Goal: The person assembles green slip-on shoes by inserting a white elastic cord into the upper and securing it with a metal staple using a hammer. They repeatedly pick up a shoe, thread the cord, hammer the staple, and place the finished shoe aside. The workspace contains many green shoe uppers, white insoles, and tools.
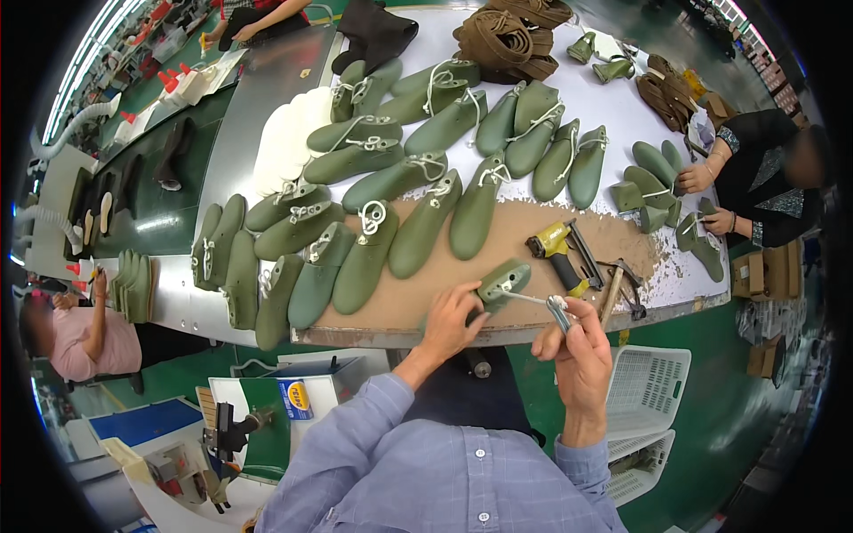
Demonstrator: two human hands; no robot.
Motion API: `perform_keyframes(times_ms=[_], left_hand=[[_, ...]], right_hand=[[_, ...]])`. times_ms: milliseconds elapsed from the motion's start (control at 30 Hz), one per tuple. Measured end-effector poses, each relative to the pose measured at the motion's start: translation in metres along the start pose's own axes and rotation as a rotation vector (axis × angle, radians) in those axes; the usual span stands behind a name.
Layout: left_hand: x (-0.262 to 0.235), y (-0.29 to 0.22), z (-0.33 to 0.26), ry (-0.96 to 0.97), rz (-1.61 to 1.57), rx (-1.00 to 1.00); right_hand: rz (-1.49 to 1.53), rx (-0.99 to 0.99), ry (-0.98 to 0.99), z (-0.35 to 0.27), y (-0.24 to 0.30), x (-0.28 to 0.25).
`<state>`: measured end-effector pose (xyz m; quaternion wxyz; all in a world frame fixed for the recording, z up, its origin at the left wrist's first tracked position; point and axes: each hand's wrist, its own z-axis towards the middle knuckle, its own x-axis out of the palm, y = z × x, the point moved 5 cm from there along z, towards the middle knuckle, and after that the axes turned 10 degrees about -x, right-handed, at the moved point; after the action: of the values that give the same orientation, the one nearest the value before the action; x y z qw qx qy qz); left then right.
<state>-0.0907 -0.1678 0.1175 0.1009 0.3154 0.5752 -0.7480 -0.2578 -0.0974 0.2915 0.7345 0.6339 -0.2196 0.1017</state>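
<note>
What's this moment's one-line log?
Left hand: holding green shoe mold; right hand: holding metal tool; string: from mold to tool; nearby: yellow power tool

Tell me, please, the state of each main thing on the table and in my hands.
Green last: held by left hand
White string: drawn straight
Metal tool: gripped in right hand
Yellow-black power tool: lying unheld
Wooden-handled tool: lying unheld
Lasts at left: laid out, mostly strung
Brown pieces: heaped

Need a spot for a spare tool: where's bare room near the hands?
Brown board is bare between the green lasts and the yellow tool, and right of the dark metal tool. A narrower bare strip lies between the lasts and the left hand. Crowded: leftward, packed with lasts; also between the two tools, around a wooden handle.
</note>
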Motion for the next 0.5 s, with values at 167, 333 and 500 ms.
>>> perform_keyframes(times_ms=[167, 333, 500], left_hand=[[0.020, -0.002, 0.017, -0.029, -0.066, -0.114], [0.018, 0.011, 0.013, 0.195, 0.016, -0.197], [-0.023, 0.029, -0.018, 0.118, 0.196, -0.078]], right_hand=[[0.305, 0.297, -0.039, -0.016, -0.035, 0.029], [0.332, 0.235, 0.022, -0.021, -0.042, 0.004], [-0.453, 0.195, 0.066, -0.043, -0.069, -0.043]])
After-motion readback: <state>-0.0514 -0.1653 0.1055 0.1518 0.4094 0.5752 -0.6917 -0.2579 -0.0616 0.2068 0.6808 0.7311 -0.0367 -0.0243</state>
